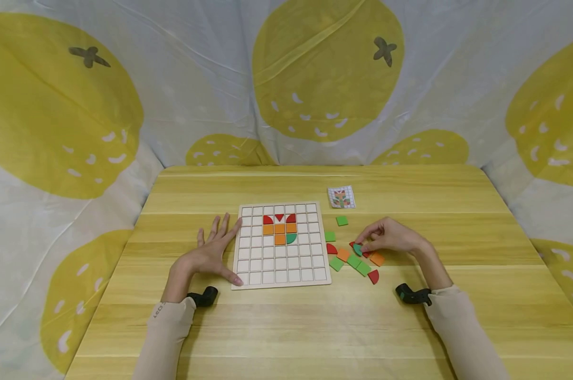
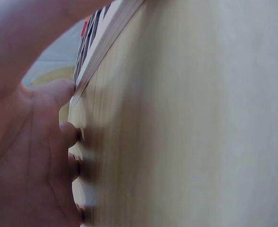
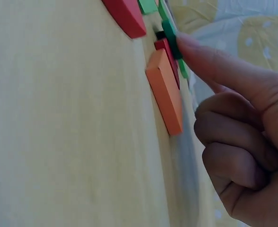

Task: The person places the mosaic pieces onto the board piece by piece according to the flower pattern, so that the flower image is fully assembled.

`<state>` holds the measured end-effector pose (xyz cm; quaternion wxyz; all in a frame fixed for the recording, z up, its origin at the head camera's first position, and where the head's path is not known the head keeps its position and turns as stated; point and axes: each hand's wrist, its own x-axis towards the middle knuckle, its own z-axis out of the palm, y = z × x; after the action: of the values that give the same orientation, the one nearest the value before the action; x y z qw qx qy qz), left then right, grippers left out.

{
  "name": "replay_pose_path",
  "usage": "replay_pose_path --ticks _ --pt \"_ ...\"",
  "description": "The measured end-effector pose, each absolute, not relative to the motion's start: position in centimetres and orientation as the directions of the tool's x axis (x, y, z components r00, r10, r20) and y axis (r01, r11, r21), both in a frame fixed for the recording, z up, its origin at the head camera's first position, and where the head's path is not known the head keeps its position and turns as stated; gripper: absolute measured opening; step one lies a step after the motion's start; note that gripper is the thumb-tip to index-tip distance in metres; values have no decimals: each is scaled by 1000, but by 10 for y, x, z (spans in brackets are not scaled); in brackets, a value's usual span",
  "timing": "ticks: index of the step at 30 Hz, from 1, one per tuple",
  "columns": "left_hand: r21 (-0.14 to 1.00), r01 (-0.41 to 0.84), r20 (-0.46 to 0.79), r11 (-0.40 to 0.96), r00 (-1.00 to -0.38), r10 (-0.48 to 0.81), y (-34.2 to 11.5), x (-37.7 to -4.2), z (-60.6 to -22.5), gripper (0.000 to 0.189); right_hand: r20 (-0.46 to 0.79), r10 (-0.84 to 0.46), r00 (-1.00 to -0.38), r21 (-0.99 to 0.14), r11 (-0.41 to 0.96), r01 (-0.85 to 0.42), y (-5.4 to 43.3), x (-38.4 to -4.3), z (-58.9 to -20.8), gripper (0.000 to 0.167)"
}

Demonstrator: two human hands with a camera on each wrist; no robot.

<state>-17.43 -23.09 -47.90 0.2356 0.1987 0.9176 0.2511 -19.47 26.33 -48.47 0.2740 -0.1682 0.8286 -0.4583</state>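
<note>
A square wooden grid board (image 1: 267,277) lies on the table, with red, orange and teal pieces set in its upper middle cells. My left hand (image 1: 209,256) is spread at the board's left side, the thumb on its near corner and the index fingertip at its left edge. Over loose pieces to the board's right, my right hand (image 1: 394,236) pinches a teal quarter-circle piece (image 1: 357,249) between thumb and index finger. The right wrist view shows this teal piece (image 3: 171,39) tilted up beside a red piece (image 3: 166,54) and an orange piece (image 3: 166,92); the other fingers curl inward.
Several loose green squares (image 1: 342,221), orange squares (image 1: 343,255) and red quarter-circles (image 1: 373,276) lie right of the board. A small paper card (image 1: 341,197) with a coloured grid pattern lies behind them. A fruit-patterned cloth (image 1: 210,79) hangs round the table (image 1: 286,338).
</note>
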Motion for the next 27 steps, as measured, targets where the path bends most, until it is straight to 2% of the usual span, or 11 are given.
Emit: replay_pose_path --ticks 7,15,27 --pt "554 249 -328 794 -812 483 -231 -174 -478 153 -272 -437 -857 -841 541 -10 255 -194 -486 21" --pt "551 249 -330 796 -812 482 -231 -174 -479 153 -281 -428 -859 -835 550 -1 251 -194 -485 27" --pt "548 246 -335 799 -812 479 -230 -174 -478 152 -216 -373 -902 -813 581 -46 239 -196 -483 23"
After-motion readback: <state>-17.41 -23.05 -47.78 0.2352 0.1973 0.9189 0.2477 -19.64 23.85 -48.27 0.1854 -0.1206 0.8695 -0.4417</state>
